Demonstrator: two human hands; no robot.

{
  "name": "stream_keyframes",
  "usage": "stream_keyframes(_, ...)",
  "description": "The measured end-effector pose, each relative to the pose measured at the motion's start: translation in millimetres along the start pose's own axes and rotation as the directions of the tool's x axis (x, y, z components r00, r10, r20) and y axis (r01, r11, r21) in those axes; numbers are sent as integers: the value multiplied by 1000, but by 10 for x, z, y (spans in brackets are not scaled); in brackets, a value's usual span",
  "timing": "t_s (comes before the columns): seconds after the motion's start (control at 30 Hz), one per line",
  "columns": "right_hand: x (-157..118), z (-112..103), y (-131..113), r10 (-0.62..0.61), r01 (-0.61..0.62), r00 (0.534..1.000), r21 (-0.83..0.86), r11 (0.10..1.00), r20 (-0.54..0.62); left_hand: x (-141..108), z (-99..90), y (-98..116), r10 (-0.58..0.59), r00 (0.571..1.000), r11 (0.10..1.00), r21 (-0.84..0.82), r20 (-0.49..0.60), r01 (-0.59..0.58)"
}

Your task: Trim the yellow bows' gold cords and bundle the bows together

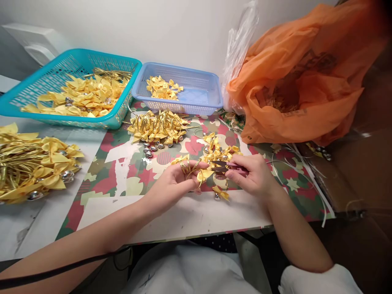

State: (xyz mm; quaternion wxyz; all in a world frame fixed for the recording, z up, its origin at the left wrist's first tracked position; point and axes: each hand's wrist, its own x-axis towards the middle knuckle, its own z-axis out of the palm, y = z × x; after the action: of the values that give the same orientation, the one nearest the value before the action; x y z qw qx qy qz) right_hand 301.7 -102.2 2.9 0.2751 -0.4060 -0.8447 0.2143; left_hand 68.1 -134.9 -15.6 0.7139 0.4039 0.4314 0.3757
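Observation:
My left hand (pixel 177 181) is closed on a yellow ribbon bow (pixel 204 175) with gold cord; more gold loops lie around its fingers. Small dark-bladed scissors (pixel 228 166) are in my right hand (pixel 252 173), their blades pointing left at the bow and close to my left fingertips. Behind both hands lies a loose cluster of yellow bows (pixel 216 152) with silver bells. One bow with a bell (pixel 221 193) sits just below the scissors, on the table's front part.
A teal basket (pixel 122 104) and a blue basket (pixel 196 108) hold yellow bows. Bundled bows (pixel 159 126) lie before them, and a big pile (pixel 39 163) is at far left. An orange bag (pixel 294 118) stands at back right, with white cords (pixel 288 163) near it.

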Motion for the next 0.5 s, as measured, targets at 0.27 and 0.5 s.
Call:
stream_keyframes(0.27,-6,-64,-33,-54,52,998,-87,995,-14,-51,-34,-1,183,974,967,156,133,-203)
stream_keyframes(0.5,-7,-20,-78,-64,73,996,-155,985,63,-58,43,14,241,966,822,510,95,-255)
